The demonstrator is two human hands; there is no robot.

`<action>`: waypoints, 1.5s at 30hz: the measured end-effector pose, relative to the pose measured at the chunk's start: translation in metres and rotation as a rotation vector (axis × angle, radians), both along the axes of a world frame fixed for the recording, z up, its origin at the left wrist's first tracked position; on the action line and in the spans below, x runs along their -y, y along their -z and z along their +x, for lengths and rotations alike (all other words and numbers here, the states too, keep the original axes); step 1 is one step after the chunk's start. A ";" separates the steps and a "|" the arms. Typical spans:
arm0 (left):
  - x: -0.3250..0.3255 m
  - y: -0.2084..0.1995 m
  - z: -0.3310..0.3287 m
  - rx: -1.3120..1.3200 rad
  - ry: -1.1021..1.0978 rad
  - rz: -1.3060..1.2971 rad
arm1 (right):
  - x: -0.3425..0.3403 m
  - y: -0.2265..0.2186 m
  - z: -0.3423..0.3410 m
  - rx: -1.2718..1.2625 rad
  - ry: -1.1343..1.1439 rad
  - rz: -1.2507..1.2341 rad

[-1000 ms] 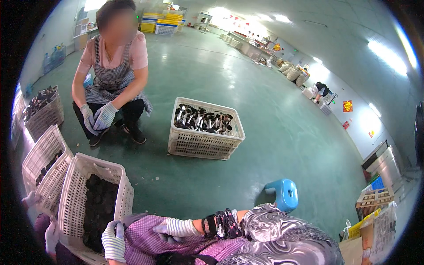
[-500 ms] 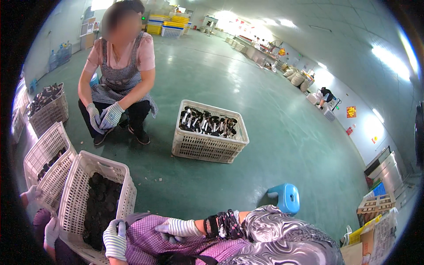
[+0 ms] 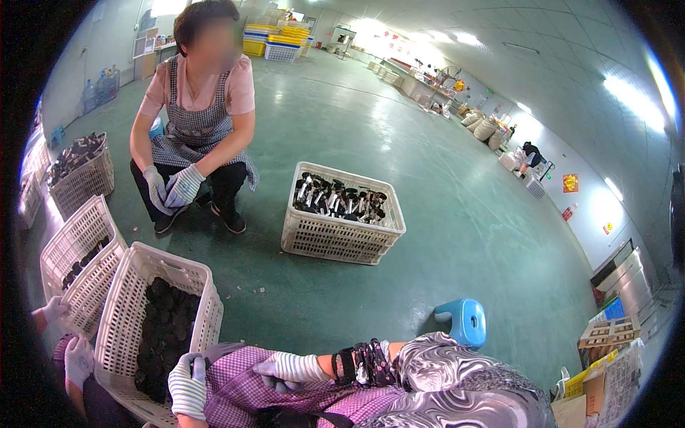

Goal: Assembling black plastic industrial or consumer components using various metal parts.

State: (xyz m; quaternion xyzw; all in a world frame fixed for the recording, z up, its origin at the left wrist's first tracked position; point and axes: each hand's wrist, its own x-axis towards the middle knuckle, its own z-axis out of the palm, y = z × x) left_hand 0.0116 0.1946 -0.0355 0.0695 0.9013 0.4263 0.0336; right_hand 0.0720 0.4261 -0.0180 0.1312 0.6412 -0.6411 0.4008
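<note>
1. Crate point(image 3: 118, 324) of black pieces point(image 3: 168, 314) stands at near left, just beside the left hand point(image 3: 188, 389); whether glove and rim touch, I cannot tell.
2. Grip on that side: fingers bent at the edge of the checked apron point(image 3: 232, 385), no piece visible in them — whether they pinch cloth, I cannot tell.
3. Right hand point(image 3: 291, 369) lies on the apron, its fingers loosely bent and no piece in sight; again, I cannot tell if they have hold of fabric.
4. Snagging seems the likeliest trouble: a reach across the slotted wall could catch a glove fingertip, or the floral band point(image 3: 367, 360) on the right forearm.
5. Bumping is another risk, since a co-worker's gloved hand point(image 3: 78, 358) is close by the crate's left side; two people reaching in together could collide.
6. Spilling could happen at the far crate point(image 3: 335, 242), where black and silver pieces point(image 3: 339, 200) are piled high; a hard knock would be the cause.
7. Blue stool point(image 3: 474, 335), right beside the patterned clothing, might be tipped by a careless shift of weight.
8. Against half a second ago, the whole scene sits slightly farther right — probably head movement. Both own hands keep their pose; the co-worker's hand at near left appears slightly farther from the crate.
</note>
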 end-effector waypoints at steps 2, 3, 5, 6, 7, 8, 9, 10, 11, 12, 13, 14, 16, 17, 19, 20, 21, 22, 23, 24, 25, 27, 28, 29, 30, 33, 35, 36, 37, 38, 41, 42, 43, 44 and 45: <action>-0.001 0.000 0.000 -0.001 0.004 -0.002 | -0.001 0.000 0.000 0.002 0.005 -0.004; 0.000 -0.001 0.000 -0.002 0.001 -0.001 | 0.000 0.000 0.000 0.000 0.005 -0.004; 0.000 -0.006 0.002 0.008 -0.003 -0.005 | 0.003 0.001 0.001 -0.008 0.009 -0.001; 0.000 -0.006 0.002 0.009 -0.004 -0.005 | 0.003 0.001 0.000 -0.014 0.017 -0.001; 0.000 -0.005 0.002 0.008 0.003 0.001 | 0.003 0.000 -0.001 -0.013 0.016 -0.002; 0.000 -0.005 0.001 0.007 0.011 0.008 | 0.003 -0.003 -0.001 0.006 0.016 0.009; 0.000 -0.003 0.001 0.008 0.011 0.008 | 0.002 -0.005 -0.001 0.026 0.019 0.020; 0.001 0.000 0.000 -0.002 0.011 0.008 | 0.002 -0.004 -0.001 0.027 0.019 0.020; 0.001 0.002 0.000 -0.012 0.010 0.009 | 0.001 -0.001 0.000 0.020 0.014 0.008; 0.001 0.002 0.000 -0.011 0.010 0.010 | 0.001 0.001 0.000 0.013 0.008 -0.004; 0.001 0.002 0.000 0.001 0.007 0.013 | 0.000 0.004 0.000 0.013 0.007 -0.003; 0.000 0.001 0.000 0.013 0.003 0.017 | -0.001 0.008 0.000 0.005 -0.006 0.008; 0.000 0.000 0.001 0.012 0.000 0.021 | 0.000 0.010 0.000 -0.002 -0.023 0.020; 0.000 0.000 0.001 0.011 -0.001 0.025 | 0.000 0.011 0.000 0.004 -0.019 0.012; 0.000 -0.001 0.000 0.019 -0.007 0.022 | -0.001 0.010 0.000 0.011 -0.017 0.005; 0.000 -0.001 0.001 0.027 -0.013 0.017 | -0.001 0.010 0.000 0.016 -0.022 0.005; 0.000 0.000 0.001 0.027 -0.013 0.018 | -0.001 0.009 0.000 0.021 -0.025 0.004; 0.001 0.002 0.000 0.011 -0.008 0.013 | -0.002 0.008 -0.001 0.021 -0.026 0.005; 0.001 0.003 0.000 -0.006 -0.003 0.007 | -0.002 0.007 -0.001 0.024 -0.023 0.002; 0.001 0.003 0.000 -0.006 -0.005 0.006 | -0.002 0.006 -0.001 0.026 -0.021 -0.003; 0.000 0.002 0.000 0.006 -0.008 0.012 | -0.001 0.007 0.000 0.026 -0.023 -0.005; 0.000 0.000 0.000 0.015 -0.012 0.018 | 0.000 0.004 -0.001 0.000 -0.011 0.011; -0.001 -0.002 0.000 0.005 -0.005 0.002 | 0.000 0.001 -0.002 -0.003 -0.013 0.011; -0.001 -0.002 0.000 -0.006 0.002 -0.015 | 0.002 -0.004 -0.002 0.002 0.004 0.032; 0.000 -0.002 0.000 -0.007 -0.001 -0.015 | 0.003 -0.007 -0.002 0.008 0.020 0.053; 0.001 0.003 0.001 -0.015 -0.001 -0.004 | 0.001 -0.002 -0.002 0.034 0.014 0.008; 0.003 0.007 0.000 0.006 -0.011 0.020 | 0.001 -0.001 -0.001 0.027 0.010 0.009; 0.002 0.005 0.000 0.006 -0.010 0.021 | 0.001 0.000 -0.001 0.019 0.008 0.011; 0.000 0.001 0.001 0.011 -0.010 0.014 | 0.000 0.001 -0.001 0.019 0.009 0.011; 0.000 -0.002 0.001 0.017 -0.011 0.008 | 0.000 0.001 -0.001 0.019 0.009 0.020; 0.002 0.006 0.000 -0.024 -0.009 -0.004 | 0.000 0.002 -0.002 0.027 0.000 0.026; 0.001 0.006 0.000 -0.024 -0.008 -0.004 | 0.000 0.002 -0.002 0.035 -0.006 0.024; 0.001 0.005 0.000 -0.024 -0.007 -0.003 | 0.000 0.002 -0.002 0.035 -0.006 0.023; 0.001 0.005 0.000 -0.023 -0.007 -0.002 | 0.000 0.001 -0.002 0.026 -0.003 0.034; 0.001 0.004 0.000 -0.022 -0.006 -0.002 | 0.000 0.001 -0.002 0.018 0.000 0.046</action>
